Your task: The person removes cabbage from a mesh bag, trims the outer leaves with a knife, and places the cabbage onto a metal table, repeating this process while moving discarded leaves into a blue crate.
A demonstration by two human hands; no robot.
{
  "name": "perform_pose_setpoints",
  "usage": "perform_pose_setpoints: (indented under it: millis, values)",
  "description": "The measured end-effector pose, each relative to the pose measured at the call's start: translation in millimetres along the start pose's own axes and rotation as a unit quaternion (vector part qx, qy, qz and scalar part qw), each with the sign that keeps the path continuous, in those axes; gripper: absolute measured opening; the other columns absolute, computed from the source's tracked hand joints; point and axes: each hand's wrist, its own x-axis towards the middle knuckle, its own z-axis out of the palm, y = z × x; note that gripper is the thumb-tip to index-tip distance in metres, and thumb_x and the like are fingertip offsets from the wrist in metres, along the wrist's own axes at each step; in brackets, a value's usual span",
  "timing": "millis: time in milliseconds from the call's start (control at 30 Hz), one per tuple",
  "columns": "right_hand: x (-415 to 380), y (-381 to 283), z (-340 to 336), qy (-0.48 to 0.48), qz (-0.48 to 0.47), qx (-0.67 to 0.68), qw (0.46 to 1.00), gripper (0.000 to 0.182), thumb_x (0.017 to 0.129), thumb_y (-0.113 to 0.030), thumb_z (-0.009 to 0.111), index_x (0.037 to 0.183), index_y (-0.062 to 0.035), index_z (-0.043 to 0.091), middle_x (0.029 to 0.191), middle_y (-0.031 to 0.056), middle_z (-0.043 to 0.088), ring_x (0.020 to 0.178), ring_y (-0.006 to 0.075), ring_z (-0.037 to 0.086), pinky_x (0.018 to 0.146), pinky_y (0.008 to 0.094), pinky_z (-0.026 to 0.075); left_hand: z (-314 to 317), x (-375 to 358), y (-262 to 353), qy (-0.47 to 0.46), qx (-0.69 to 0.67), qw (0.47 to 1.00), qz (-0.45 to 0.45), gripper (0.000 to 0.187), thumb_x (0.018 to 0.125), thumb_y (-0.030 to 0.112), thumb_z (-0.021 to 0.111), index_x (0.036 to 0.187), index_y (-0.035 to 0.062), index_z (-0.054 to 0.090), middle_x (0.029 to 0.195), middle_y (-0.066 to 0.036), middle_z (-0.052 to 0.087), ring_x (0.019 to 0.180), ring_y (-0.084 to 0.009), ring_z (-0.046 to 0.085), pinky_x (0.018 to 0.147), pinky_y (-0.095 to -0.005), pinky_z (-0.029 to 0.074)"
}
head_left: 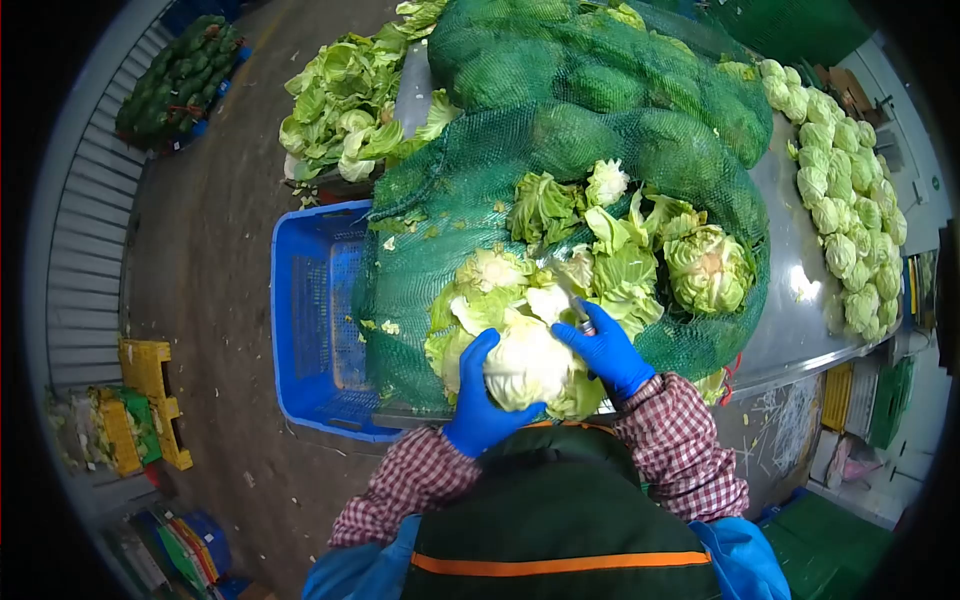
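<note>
My left hand (479,408), in a blue glove, is wrapped round the left side and underside of a pale, trimmed cabbage (530,362). On the cabbage's right side, my gloved right hand (608,352) is closed on a small knife (582,318). The blade points up and away, and its tip is hard to make out among the leaves. Loose outer leaves (490,300) lie just beyond the held cabbage. Farther right, an untrimmed cabbage (708,268) rests by the green net sack (440,250). My fingers under the cabbage are partly hidden.
A blue crate (300,330) stands at the left, beside the metal table (790,300). Full green net sacks (600,75) lie across the far side. Trimmed cabbages (845,200) sit in rows along the right edge. A leaf pile (345,100) is at the back left.
</note>
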Motion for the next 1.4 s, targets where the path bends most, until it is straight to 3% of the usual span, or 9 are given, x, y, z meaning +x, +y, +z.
perform_pose_setpoints:
  millis: [100,300,500,767,967,1100,1167,1233,1400]
  values:
    - [10.3,-7.1,-23.0,-0.043,0.154,0.101,0.982,0.031,0.080,-0.031,0.066,0.092,-0.0031,0.062,0.074,-0.0006,0.057,0.067,0.0076,0.052,0.048,0.0236,0.041,-24.8,7.8,38.3,-0.027,-0.111,0.993,0.026,0.101,0.055,0.021,0.086,0.132,0.0024,0.024,0.131,-0.016,0.034,0.123,-0.0283,0.037,0.102,-0.0412,0.032]
    - [-38.1,-91.9,-30.2,-0.151,0.003,0.381,0.912,0.044,0.083,-0.024,0.062,0.122,-0.0061,0.053,0.102,0.0029,0.059,0.078,0.0082,0.058,0.053,0.0227,0.046,-30.6,38.5,65.5,0.115,0.037,0.979,0.163,0.093,0.057,0.019,0.086,0.128,0.0043,0.028,0.129,-0.020,0.036,0.122,-0.0401,0.038,0.099,-0.0490,0.038]
    - [-46.7,-87.9,-34.1,-0.103,-0.011,0.256,0.961,0.044,0.078,-0.009,0.069,0.119,-0.0031,0.055,0.095,0.0009,0.060,0.069,0.0031,0.054,0.054,0.0168,0.045,-34.6,46.6,84.4,0.102,0.043,0.983,0.144,0.093,0.060,0.022,0.085,0.131,0.0041,0.027,0.132,-0.018,0.034,0.122,-0.0374,0.039,0.100,-0.0478,0.037]
    - [-21.8,-70.7,-36.9,0.080,0.033,0.212,0.973,0.035,0.078,-0.010,0.069,0.111,-0.0049,0.058,0.093,0.0039,0.062,0.079,0.0090,0.058,0.060,0.0209,0.047,-40.5,12.6,2.0,0.027,-0.354,0.923,-0.150,0.105,0.062,0.029,0.081,0.138,-0.0028,0.016,0.137,-0.015,0.029,0.126,-0.0264,0.034,0.106,-0.0404,0.029]
    - [-43.1,-113.9,-34.8,-0.112,-0.258,0.060,0.958,0.052,0.072,-0.010,0.075,0.118,-0.0021,0.052,0.112,0.0083,0.057,0.103,0.0179,0.053,0.086,0.0300,0.043,-51.4,42.1,61.4,-0.008,-0.220,0.975,0.014,0.103,0.063,0.026,0.081,0.137,-0.0049,0.016,0.137,-0.014,0.030,0.126,-0.0268,0.034,0.105,-0.0401,0.028]
    - [-39.3,-108.7,-50.9,-0.145,-0.139,0.098,0.975,0.040,0.073,-0.011,0.074,0.108,-0.0016,0.057,0.107,0.0090,0.059,0.095,0.0159,0.056,0.081,0.0273,0.044,-51.4,41.2,67.5,-0.016,-0.238,0.971,0.013,0.100,0.064,0.025,0.080,0.138,-0.0021,0.018,0.137,-0.014,0.031,0.126,-0.0263,0.034,0.106,-0.0406,0.029]
    - [-35.2,-101.7,-58.2,-0.168,0.039,0.186,0.967,0.030,0.076,-0.009,0.071,0.102,-0.0009,0.059,0.103,0.0091,0.060,0.086,0.0101,0.058,0.071,0.0227,0.047,-43.6,35.7,58.6,0.072,-0.449,0.869,-0.196,0.097,0.064,0.022,0.078,0.138,0.0019,0.020,0.136,-0.013,0.034,0.126,-0.0263,0.034,0.106,-0.0412,0.030]
    - [-34.7,-98.7,-50.2,-0.177,0.044,0.182,0.966,0.031,0.077,-0.007,0.068,0.106,-0.0014,0.058,0.106,0.0086,0.059,0.078,0.0064,0.056,0.067,0.0202,0.046,-45.6,35.1,56.5,0.075,-0.492,0.848,-0.182,0.096,0.063,0.021,0.077,0.139,0.0034,0.020,0.135,-0.013,0.035,0.126,-0.0268,0.035,0.106,-0.0414,0.031]
    - [-51.7,-115.7,-14.5,-0.054,-0.268,0.085,0.958,0.047,0.069,-0.003,0.073,0.113,-0.0083,0.059,0.124,0.0128,0.048,0.076,0.0120,0.050,0.073,0.0243,0.045,-41.4,38.1,62.1,0.077,-0.480,0.858,-0.167,0.094,0.064,0.019,0.076,0.138,0.0042,0.021,0.135,-0.013,0.036,0.125,-0.0282,0.037,0.105,-0.0414,0.032]
